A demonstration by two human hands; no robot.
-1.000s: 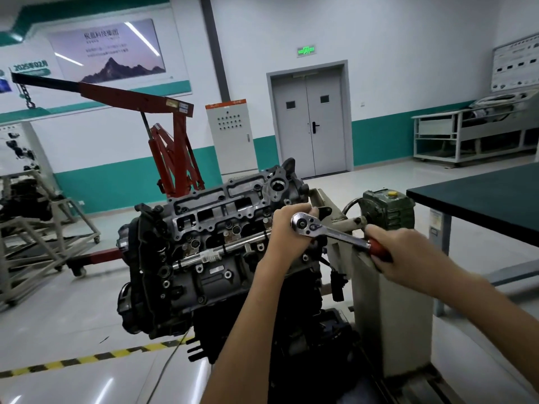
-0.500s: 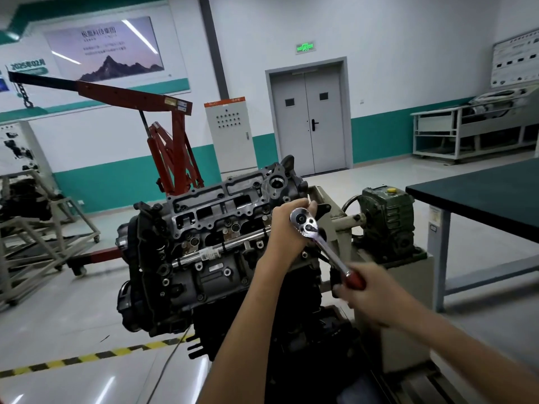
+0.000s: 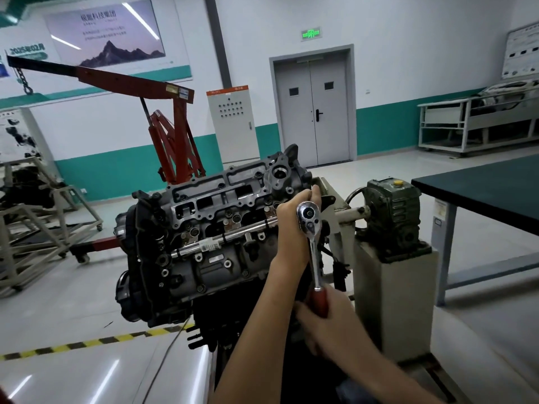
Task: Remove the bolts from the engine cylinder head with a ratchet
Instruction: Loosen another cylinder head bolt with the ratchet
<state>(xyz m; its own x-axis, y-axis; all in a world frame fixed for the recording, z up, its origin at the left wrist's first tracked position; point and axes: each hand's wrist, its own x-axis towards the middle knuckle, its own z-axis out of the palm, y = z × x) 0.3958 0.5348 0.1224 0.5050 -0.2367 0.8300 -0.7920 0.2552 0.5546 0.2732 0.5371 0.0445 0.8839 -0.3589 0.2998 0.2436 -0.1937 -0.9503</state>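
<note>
Holds ratchet (image 3: pixel 311 243) at centre, its head at the 3 o'clock end of the cylinder head (image 3: pixel 221 199), handle pointing to 6 o'clock. Grips the red handle in right hand (image 3: pixel 328 320), curled round it. Rests left hand (image 3: pixel 293 218) behind the ratchet's head; cannot tell its grip. Shows gearbox (image 3: pixel 392 217) at 3 o'clock, red crane (image 3: pixel 172 118) at 10 o'clock.

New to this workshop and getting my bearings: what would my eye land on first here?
The dark engine sits mid-frame, tilted, its cylinder head exposed. At its right end a chrome ratchet hangs handle-down: the right hand grips the red handle, and the left hand curls behind the ratchet's head. Behind, on the left, stands a red engine hoist.
</note>
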